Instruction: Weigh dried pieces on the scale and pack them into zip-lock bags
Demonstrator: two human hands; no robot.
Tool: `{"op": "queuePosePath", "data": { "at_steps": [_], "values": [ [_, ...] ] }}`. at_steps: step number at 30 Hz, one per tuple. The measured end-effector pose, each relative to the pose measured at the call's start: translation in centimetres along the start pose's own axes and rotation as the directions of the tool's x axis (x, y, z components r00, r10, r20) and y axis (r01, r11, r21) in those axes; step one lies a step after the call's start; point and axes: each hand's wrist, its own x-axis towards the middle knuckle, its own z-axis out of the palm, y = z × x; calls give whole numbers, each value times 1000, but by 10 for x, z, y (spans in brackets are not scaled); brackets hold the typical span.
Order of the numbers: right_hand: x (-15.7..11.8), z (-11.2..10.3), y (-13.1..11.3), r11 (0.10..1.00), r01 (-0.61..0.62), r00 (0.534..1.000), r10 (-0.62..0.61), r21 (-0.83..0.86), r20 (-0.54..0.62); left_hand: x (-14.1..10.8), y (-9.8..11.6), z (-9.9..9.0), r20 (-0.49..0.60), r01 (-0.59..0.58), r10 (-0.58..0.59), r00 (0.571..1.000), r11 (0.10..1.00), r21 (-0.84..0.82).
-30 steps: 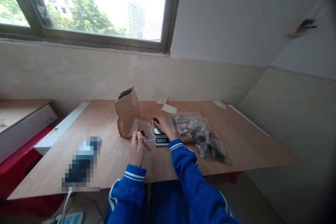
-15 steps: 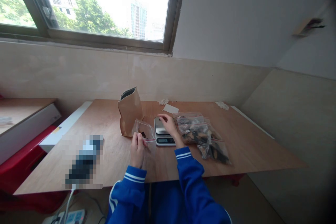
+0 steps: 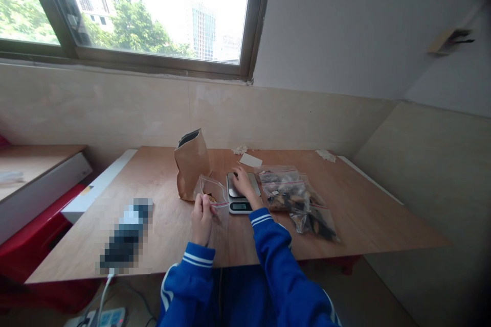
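My left hand (image 3: 201, 219) pinches the top edge of a clear zip-lock bag (image 3: 212, 191), which holds a small brownish piece. My right hand (image 3: 244, 184) is curled over the steel platform of a digital kitchen scale (image 3: 240, 206), fingertips down; anything small in them is hidden. Just left of the zip-lock bag stands a brown kraft paper bag (image 3: 192, 166), its dark inner lining showing at the mouth. To the right of the scale lie overlapping zip-lock bags (image 3: 297, 202) filled with dark and brown pieces.
The items stand on a plywood tabletop (image 3: 345, 214). A pixelated object (image 3: 126, 235) lies to the left, with a cable running to a power strip (image 3: 107, 318) below the table. Behind are a white paper slip (image 3: 250, 160) and tissue scraps (image 3: 325, 155).
My right hand has moved down onto the scale's platform from its far right side. My left hand still holds the bag. The whole view has shifted slightly.
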Motion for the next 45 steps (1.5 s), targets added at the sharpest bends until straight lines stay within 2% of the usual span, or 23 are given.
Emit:
{"op": "queuePosePath", "data": {
  "at_steps": [4,10,13,15,17,19,20,22,25,28,30,33,37,38,40,42,43,45],
  "values": [
    [-1,10,11,1000,-16,999,16,-6,28,0,3,0,3,-13,13,1000,1000,-4],
    [-4,-1,3,997,-54,998,53,63,15,2,2,0,-12,-29,29,999,1000,7],
    [-11,-15,-19,973,-11,1000,9,233,10,2,-3,-1,3,-32,32,999,999,26],
    [-20,-30,-40,905,55,997,-76,423,32,2,-5,-1,20,-38,37,999,999,38],
    [-29,-48,-62,856,100,968,-202,508,150,3,-5,-1,29,-56,55,998,997,55],
    [-38,-66,-78,867,118,935,-261,484,239,3,-5,-2,31,-78,76,997,994,74],
    [-43,-73,-82,880,120,936,-254,459,242,4,-5,-3,31,-86,83,996,993,83],
    [-53,-82,-85,900,100,968,-186,424,168,4,-4,-4,36,-93,90,995,991,94],
    [-73,-79,-79,898,-14,997,-19,440,70,3,-4,-5,35,-103,100,994,990,99],
    [-98,-60,-72,840,-172,982,106,515,156,0,-3,-4,19,-109,108,994,989,102],
    [-110,-46,-72,801,-232,961,100,552,259,-2,-1,-2,12,-110,110,994,990,89],
    [-115,-34,-78,789,-217,958,60,575,279,-6,6,3,22,-123,122,992,991,53],
    [-108,-40,-81,742,-127,988,35,658,151,-7,13,6,79,-169,167,983,985,16],
    [-106,-43,-79,728,-113,993,52,676,111,-5,13,6,65,-190,188,980,981,28],
    [-107,-48,-73,704,-109,993,111,702,43,-1,10,4,-28,-218,221,975,972,87],
    [-110,-52,-67,667,-133,987,158,733,35,4,4,0,-152,-190,208,966,974,127],
    [-111,-54,-64,646,-149,985,165,749,53,7,0,-2,-180,-157,175,968,982,108],
    [-114,-57,-59,621,-169,983,159,765,88,11,-6,-7,-120,-85,86,989,996,14]
  ]
}}
